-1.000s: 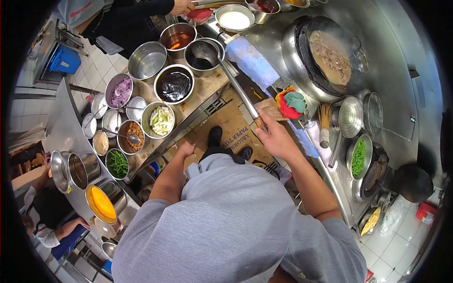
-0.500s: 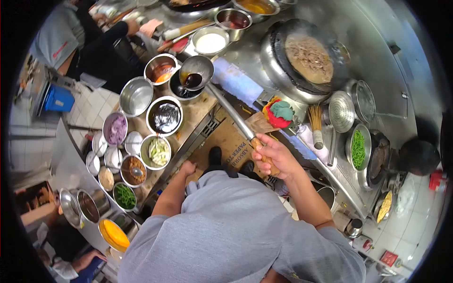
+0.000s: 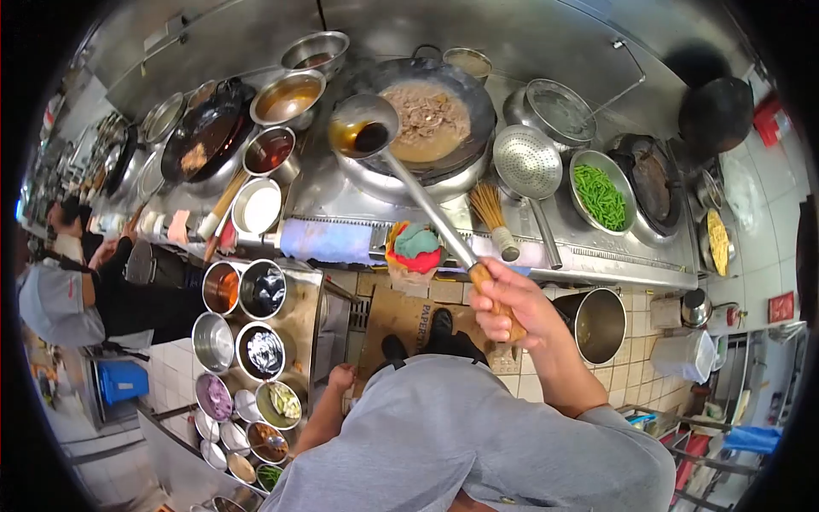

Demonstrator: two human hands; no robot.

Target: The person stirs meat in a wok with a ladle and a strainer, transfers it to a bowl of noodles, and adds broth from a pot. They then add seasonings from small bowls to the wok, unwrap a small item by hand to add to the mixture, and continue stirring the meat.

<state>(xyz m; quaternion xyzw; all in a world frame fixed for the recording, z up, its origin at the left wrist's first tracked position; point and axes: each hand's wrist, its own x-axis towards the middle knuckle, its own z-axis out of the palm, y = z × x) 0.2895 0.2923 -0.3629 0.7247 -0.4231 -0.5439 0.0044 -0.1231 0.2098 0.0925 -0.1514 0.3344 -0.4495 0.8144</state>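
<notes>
My right hand (image 3: 512,309) is wrapped round the wooden handle of a long metal ladle (image 3: 426,205). The ladle's bowl holds dark brown sauce and hangs over the left edge of a large wok (image 3: 484,119). Sliced meat in pale liquid (image 3: 426,119) fills the wok's middle. Down at my left side, my left hand (image 3: 342,376) is curled closed beside the prep counter, with nothing visible in it. Several metal pots stand on that counter, among them a pot of dark sauce (image 3: 262,288) and a pot of reddish-orange sauce (image 3: 221,288).
Right of the wok are a bamboo brush (image 3: 492,218), a perforated strainer (image 3: 527,160) and a bowl of green beans (image 3: 600,194). A bundled cloth (image 3: 415,245) lies at the stove's front edge. A large pot (image 3: 600,326) stands low at right. Another person (image 3: 64,299) works at far left.
My view has turned toward the stove. The ladle has moved from above the sauce pots to the wok's left edge, carrying dark sauce. My left hand stays low.
</notes>
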